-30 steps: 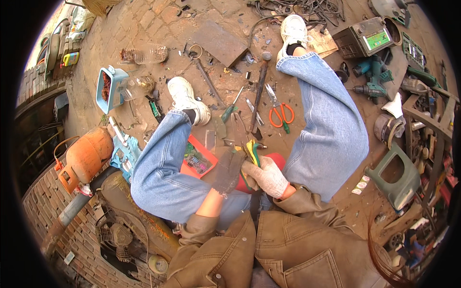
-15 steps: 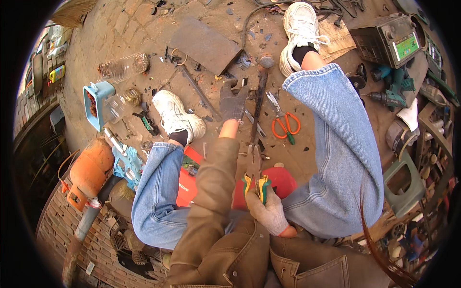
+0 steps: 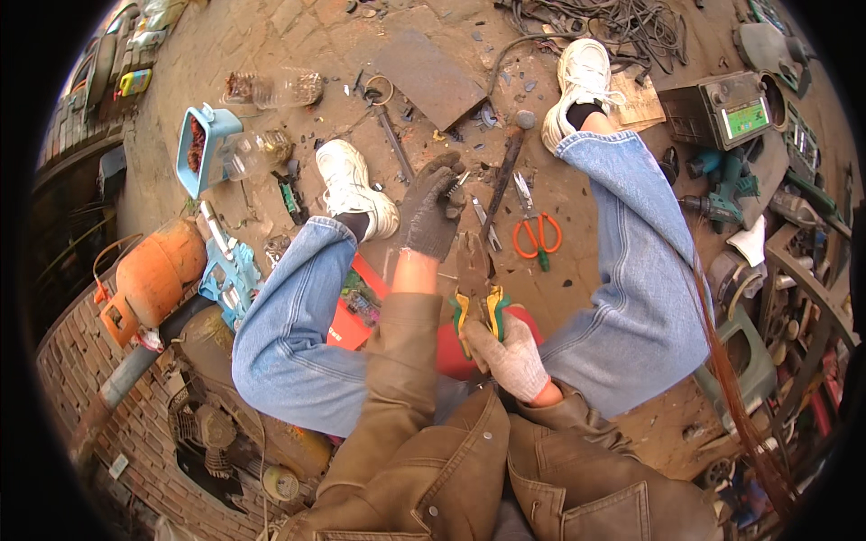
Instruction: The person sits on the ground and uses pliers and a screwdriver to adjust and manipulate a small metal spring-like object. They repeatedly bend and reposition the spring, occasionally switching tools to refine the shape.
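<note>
My left hand (image 3: 430, 212), in a dark glove, is closed with its fingers curled round a small ridged metal piece (image 3: 458, 184), whose exact kind I cannot make out. My right hand (image 3: 512, 357), in a pale work glove, grips the yellow-and-green handles of a pair of pliers (image 3: 474, 270). The plier jaws point away from me, and the jaw tips are just below and right of my left hand. To the right of both hands lie orange-handled scissors (image 3: 536, 233). A long-handled hammer (image 3: 510, 167) and a slim pair of pliers (image 3: 485, 223) rest on the ground beside my left hand.
A flat metal plate (image 3: 431, 79) and a metal rod (image 3: 395, 144) lie ahead. At left are a blue container (image 3: 203, 153), plastic bottles (image 3: 262, 153) and an orange gas cylinder (image 3: 162, 270). A battery (image 3: 717, 110) and green drill (image 3: 729, 187) are on the right. Between my legs sits a red object (image 3: 451, 352).
My left hand has come nearer to me, its fingers now curled round the small metal piece. The pliers in my right hand have moved slightly up, closer to it. The view has shifted.
</note>
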The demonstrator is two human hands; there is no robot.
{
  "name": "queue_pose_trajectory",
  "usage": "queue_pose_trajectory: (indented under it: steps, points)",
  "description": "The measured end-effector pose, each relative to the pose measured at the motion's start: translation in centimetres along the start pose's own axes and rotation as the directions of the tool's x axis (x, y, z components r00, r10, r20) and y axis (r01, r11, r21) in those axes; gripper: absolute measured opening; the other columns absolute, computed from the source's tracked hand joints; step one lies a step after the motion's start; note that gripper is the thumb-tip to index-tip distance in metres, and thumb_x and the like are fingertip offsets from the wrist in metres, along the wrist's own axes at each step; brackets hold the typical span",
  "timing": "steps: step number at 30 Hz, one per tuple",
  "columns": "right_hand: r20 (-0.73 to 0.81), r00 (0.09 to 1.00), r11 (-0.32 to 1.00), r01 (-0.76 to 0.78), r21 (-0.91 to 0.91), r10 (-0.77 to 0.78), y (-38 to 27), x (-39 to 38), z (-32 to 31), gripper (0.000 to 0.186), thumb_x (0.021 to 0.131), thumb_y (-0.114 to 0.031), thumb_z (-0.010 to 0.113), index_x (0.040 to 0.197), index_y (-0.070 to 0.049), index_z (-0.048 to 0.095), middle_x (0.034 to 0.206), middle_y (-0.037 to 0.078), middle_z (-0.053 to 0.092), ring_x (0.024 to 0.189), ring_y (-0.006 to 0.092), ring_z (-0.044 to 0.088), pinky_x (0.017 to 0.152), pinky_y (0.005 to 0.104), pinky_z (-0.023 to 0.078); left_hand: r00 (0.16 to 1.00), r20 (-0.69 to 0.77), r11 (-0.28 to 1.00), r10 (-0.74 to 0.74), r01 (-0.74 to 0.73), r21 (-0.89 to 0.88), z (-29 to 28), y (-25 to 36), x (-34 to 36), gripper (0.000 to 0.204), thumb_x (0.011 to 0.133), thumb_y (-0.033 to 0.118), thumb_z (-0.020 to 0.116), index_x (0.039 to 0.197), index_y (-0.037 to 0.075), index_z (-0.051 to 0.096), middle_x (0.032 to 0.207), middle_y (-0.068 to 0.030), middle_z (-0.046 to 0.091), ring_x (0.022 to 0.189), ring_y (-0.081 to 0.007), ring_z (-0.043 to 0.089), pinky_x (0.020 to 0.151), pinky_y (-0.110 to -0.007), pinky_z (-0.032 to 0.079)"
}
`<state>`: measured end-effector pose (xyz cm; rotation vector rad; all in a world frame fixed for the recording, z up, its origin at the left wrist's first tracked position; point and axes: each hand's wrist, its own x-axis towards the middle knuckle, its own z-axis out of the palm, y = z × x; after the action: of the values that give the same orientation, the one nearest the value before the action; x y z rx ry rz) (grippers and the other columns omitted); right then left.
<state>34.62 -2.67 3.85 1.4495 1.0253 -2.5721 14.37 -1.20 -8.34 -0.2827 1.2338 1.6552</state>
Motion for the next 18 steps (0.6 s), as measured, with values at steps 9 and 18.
queue_pose_trajectory:
  steps: [9,18]
  points:
    - [0.12,0.988,0.857,0.145,-0.495,-0.097,0.6,-5.5,-0.4,0.049,0.086,-0.033,0.068,0.12,0.002,0.061,0.105,0.023,0.067,0.1,0.0316,0.066,0.087,0.0372,0.051,0.959,-0.05,0.888,0.279,-0.238,0.393,0.9,6.6,-15.6,0.045,0.103,0.043,0.046,0.098,0.005,0.069,0.075,-0.0053,0.066,0.056,-0.0115,0.055,0.048,-0.024,0.042]
    - [0.177,0.979,0.881,0.169,-0.443,-0.099,0.5,-11.5,3.2,0.024,0.093,-0.024,0.063,0.1,-0.001,0.066,0.073,-0.003,0.056,0.065,0.0042,0.048,0.056,0.0234,0.039,0.848,0.319,0.616,0.423,-0.527,0.585,-2.8,8.7,-22.6,0.043,0.105,0.037,0.039,0.1,0.006,0.069,0.086,-0.0045,0.069,0.075,-0.012,0.062,0.066,-0.024,0.049]
